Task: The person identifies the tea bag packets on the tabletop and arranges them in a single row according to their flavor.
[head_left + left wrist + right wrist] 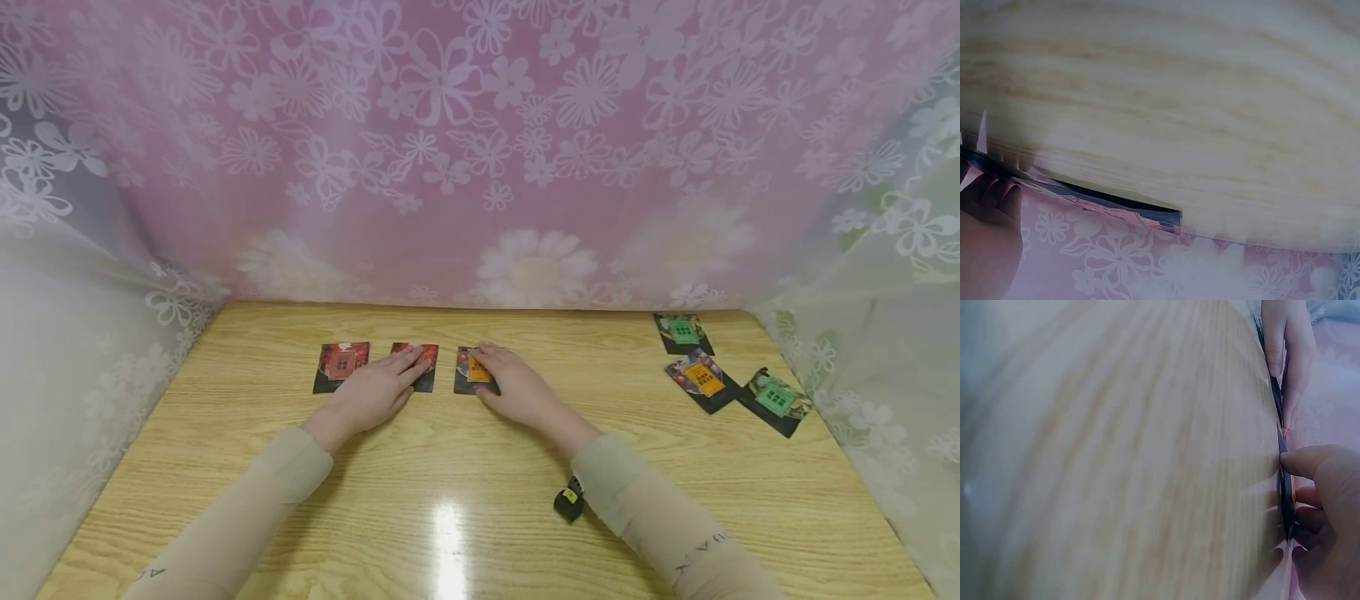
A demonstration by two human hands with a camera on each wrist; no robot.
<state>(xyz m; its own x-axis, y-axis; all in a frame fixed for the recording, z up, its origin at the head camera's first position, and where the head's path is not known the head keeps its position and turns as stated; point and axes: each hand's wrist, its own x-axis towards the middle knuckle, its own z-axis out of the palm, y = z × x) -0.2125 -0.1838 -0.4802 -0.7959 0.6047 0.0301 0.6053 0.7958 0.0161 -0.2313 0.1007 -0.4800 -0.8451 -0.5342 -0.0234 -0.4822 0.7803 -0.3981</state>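
Flat on a red packet, my left hand rests with its fingers extended, hiding much of the label. Just to its left lies another red packet, partly behind that hand. My right hand touches the right side of a dark packet with an orange label, its fingers over the top and its thumb near the lower edge. In the right wrist view, this packet appears edge-on beside the right hand. The left wrist view shows a dark packet beside the left hand.
At the right of the wooden table lie a green-labelled packet, an orange-labelled packet and another green-labelled packet, at different angles. A small black device sits by the right sleeve. Flowered curtains enclose the back and sides.
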